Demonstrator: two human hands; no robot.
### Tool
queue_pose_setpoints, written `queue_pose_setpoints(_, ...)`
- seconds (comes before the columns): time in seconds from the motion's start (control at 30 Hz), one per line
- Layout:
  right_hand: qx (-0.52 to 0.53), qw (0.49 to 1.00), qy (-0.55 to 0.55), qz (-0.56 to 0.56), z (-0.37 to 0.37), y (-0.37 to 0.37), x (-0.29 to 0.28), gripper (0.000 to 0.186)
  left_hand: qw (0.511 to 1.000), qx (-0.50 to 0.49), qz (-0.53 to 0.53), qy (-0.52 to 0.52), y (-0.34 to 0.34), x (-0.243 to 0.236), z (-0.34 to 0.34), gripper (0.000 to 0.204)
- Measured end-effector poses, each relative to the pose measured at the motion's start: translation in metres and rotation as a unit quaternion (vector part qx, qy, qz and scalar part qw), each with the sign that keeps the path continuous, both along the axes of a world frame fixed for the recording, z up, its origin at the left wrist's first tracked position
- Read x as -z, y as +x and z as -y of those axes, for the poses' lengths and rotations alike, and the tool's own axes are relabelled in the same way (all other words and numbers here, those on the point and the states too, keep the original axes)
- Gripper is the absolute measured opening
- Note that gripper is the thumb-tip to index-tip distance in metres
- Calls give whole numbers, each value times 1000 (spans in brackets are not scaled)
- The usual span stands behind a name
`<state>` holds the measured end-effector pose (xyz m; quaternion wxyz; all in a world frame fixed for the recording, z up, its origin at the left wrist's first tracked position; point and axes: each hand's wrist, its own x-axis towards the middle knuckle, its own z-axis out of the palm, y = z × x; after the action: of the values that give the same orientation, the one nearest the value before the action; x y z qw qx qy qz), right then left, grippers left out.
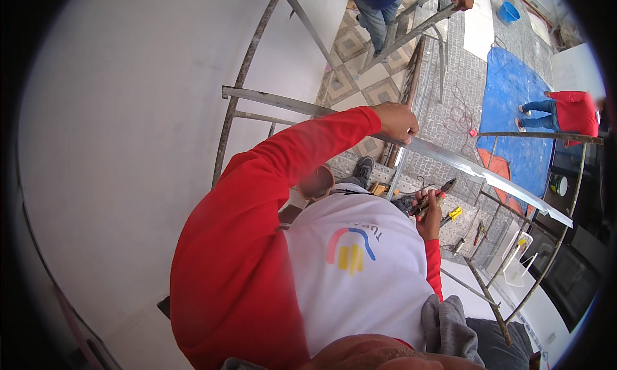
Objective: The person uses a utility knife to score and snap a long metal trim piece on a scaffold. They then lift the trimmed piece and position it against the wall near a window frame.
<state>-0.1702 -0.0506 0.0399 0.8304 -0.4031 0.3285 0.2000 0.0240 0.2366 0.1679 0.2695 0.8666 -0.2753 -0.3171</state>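
A long silvery metal channel [450,156] runs across in front of me, its right end bent and torn. My left hand [394,121] is closed on the channel near its middle, fingers curled over the edge. Another thin metal profile [398,172] meets the channel just under that hand. Lower and to the right, my right hand [429,217] grips pliers [442,190], with the dark jaws pointing up and right, apart from the channel. Just right of this hand, a yellow-handled tool [452,215] lies on the perforated platform [464,227].
Scaffold frames [241,68] rise on both sides, beside a white wall [141,100]. Hand tools [479,232] and a brown bucket [315,182] are close by. Below, one person holds a ladder [411,32]; another, in red, stands on a blue tarp [508,87].
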Motion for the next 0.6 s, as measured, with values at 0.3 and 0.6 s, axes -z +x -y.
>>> queue_pose_setpoints(0.3, 280, 959, -24, -27, 118, 0, 77, 45, 995, -45, -66, 64, -47, 53, -119, 20)
queue_pose_setpoints(0.6, 461, 884, -22, 82, 234, 59, 70, 60, 985, -46, -76, 147, -61, 80, -145, 19)
